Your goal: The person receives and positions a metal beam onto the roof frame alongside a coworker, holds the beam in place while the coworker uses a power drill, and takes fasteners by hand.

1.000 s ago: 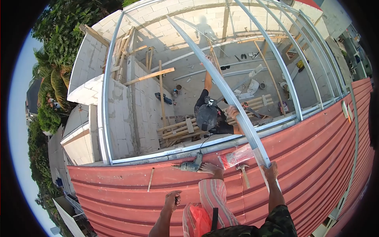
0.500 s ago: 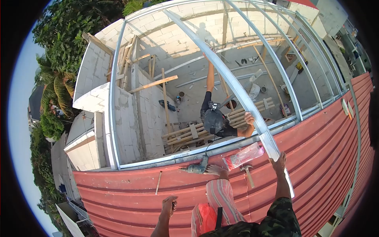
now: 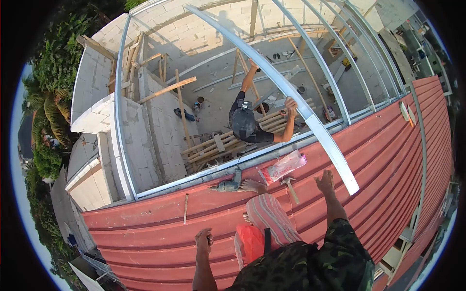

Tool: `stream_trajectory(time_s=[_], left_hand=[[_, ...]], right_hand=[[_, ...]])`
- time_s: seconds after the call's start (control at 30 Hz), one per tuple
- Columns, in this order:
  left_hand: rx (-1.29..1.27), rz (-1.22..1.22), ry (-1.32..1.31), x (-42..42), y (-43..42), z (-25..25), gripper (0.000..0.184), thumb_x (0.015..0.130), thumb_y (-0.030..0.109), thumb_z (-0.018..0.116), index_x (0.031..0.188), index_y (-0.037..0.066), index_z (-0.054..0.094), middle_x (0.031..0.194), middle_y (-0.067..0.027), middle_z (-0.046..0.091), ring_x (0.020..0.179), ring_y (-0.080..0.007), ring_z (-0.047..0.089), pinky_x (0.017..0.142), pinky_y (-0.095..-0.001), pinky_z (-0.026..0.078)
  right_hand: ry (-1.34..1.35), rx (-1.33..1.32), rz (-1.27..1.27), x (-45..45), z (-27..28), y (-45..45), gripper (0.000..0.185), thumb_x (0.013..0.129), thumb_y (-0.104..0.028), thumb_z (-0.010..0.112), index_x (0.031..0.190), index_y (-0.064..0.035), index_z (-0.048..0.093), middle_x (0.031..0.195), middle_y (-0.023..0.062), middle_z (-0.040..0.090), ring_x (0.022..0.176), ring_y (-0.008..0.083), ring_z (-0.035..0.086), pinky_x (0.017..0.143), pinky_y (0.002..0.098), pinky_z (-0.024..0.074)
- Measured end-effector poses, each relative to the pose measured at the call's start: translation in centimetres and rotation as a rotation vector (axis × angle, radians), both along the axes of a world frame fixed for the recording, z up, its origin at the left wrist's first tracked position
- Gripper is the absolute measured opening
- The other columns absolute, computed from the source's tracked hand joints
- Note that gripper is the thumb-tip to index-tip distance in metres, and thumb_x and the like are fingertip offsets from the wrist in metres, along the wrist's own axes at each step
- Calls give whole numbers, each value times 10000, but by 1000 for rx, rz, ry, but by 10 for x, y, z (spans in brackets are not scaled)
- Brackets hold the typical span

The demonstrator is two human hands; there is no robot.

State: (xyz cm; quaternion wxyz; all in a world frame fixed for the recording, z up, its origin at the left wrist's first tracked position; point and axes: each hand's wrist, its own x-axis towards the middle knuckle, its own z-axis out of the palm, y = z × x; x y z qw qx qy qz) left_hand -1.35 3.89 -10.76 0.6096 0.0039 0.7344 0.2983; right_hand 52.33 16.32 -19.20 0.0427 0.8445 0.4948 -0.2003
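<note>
My right hand (image 3: 325, 183) is open, fingers apart, just left of the lower end of a long silver metal beam (image 3: 332, 150) and not touching it. The beam slopes over the roof edge, and a co-worker (image 3: 242, 121) below grips it with both hands. My left hand (image 3: 204, 241) is curled closed above the red roof; whatever is in it, if anything, is too small to make out. Between my hands and the roof edge lie a drill (image 3: 229, 185), a hammer (image 3: 291, 189) and a clear printed plastic bag (image 3: 284, 167).
Red ribbed metal roofing (image 3: 160, 242) slopes under me. A thin stick (image 3: 186, 208) lies on it at the left. Beyond the edge, the drop opens to a block-walled room with wooden poles (image 3: 218, 145) and several fixed metal beams (image 3: 320, 60). My bare foot (image 3: 253, 186) is beside the drill.
My right hand has let go of the metal beam and moved left of it. The beam's near end has shifted up and away from me. My left hand remains curled.
</note>
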Motion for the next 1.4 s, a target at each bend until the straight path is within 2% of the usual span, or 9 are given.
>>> stream_trajectory(time_s=[0.2,0.27,0.3,0.37,0.47,0.63,0.9,1.23,1.4], left_hand=[[4,25,-9,3,-14,5,183,776,116,506,897,15,599,528,-9,470,397,-84,401,353,-223,303],[-3,2,-10,5,-12,4,202,767,122,503,910,8,588,530,-15,460,404,-95,396,359,-232,305],[16,5,2,5,-10,5,205,768,129,504,911,7,587,531,-15,460,401,-96,396,357,-233,309],[24,-10,4,5,-14,9,209,768,136,506,911,7,587,531,-15,460,398,-96,395,354,-234,312],[59,-8,0,1,-9,9,213,770,142,508,916,7,585,533,-12,460,393,-96,401,345,-237,315],[81,6,-1,-3,-3,25,219,777,144,498,929,12,583,527,-9,452,390,-95,409,334,-236,311],[129,90,-5,-10,-10,40,217,768,118,501,916,-16,588,514,-22,470,384,-91,407,328,-230,307],[122,97,-7,-8,-18,48,223,780,124,492,941,2,587,519,-18,449,394,-99,401,348,-240,318],[137,93,28,-11,-25,47,241,768,133,511,950,-6,587,530,-21,458,394,-98,402,353,-238,322]], right_hand=[[-87,-45,3,-1,42,-6,452,752,-255,670,1073,-18,458,1155,178,423,1105,356,427,855,506,408],[-129,15,150,-9,67,0,405,744,-224,665,1047,-33,476,1108,162,444,1063,335,445,825,488,405],[-136,14,138,-13,76,4,405,744,-224,665,1047,-33,476,1108,162,444,1063,335,445,825,488,405],[-141,246,284,-18,97,6,368,730,-201,660,1013,-36,491,1048,147,466,1024,313,455,802,467,396],[-180,272,247,-24,132,17,351,722,-195,652,994,-30,502,1020,139,481,1021,304,457,803,456,390],[-257,221,190,-7,150,11,353,726,-199,644,1001,-18,518,1029,143,481,1019,310,457,823,452,385],[-231,-3,156,-21,138,-3,324,753,-232,590,990,-16,545,1045,154,485,1042,307,445,851,459,372],[-121,-86,240,-54,122,-5,320,750,-265,593,963,-27,578,1059,157,489,1050,308,458,868,456,382],[-58,-39,288,-55,114,-10,320,749,-270,594,962,-32,578,1033,161,509,1024,314,492,831,477,405]])
